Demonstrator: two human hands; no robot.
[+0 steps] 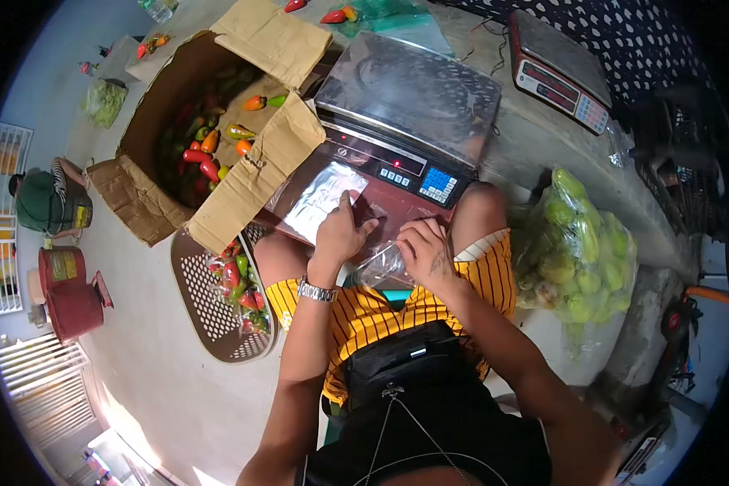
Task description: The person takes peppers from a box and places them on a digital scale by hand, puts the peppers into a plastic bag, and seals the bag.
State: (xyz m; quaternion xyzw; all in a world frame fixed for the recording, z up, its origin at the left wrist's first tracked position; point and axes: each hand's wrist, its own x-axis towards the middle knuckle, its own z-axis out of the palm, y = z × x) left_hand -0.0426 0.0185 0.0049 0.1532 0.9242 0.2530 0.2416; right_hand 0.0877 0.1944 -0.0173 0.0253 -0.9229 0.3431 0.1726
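Note:
My left hand [344, 231], with a metal watch [317, 292] at the wrist, rests on a shiny whitish stack of plastic [320, 198]. Its thumb and forefinger are apart. My right hand [426, 253] has its fingers curled over a crumpled clear plastic bag [381, 266] in front of my lap. Both hands are over the reddish front board [393, 212] below a digital scale [405, 97]. The scale's steel plate bears nothing, and its red display is lit.
An open cardboard box [150, 105] holds red, orange and green peppers [206, 168]. Bagged peppers [236, 279] lie in a plastic basket [198, 301]. On my right are a bag of green vegetables [579, 251] and a second scale [560, 69]. A person [49, 198] is at far left.

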